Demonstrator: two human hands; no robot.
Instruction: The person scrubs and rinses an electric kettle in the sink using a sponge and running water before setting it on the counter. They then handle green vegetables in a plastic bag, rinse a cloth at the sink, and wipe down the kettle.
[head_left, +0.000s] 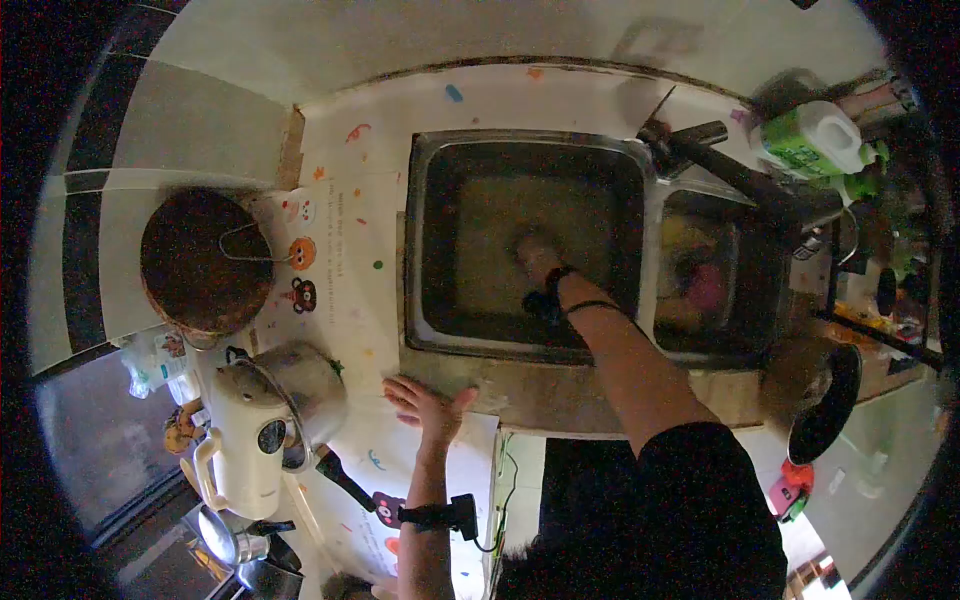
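My right hand (538, 256) reaches down into the large left basin of a metal sink (625, 150), where the water looks dark and murky. Its fingers are blurred and partly lost below the surface, so whether they grip anything does not show. A dark band or device is on that wrist. My left hand (425, 405) lies on the counter (375, 340) by the basin's front left corner, fingers spread and holding nothing. A strap with a small black device (463, 517) is around the left forearm, with a cable hanging from it.
Right of the basin, a smaller one holds a pink item (706, 287). A black faucet (740, 175) and a white-green jug (815, 140) stand behind. Left are a round brown pan or lid (205, 262), a metal pot (315, 385) and a cream kettle (247, 465). A dark pan (828, 400) is at right.
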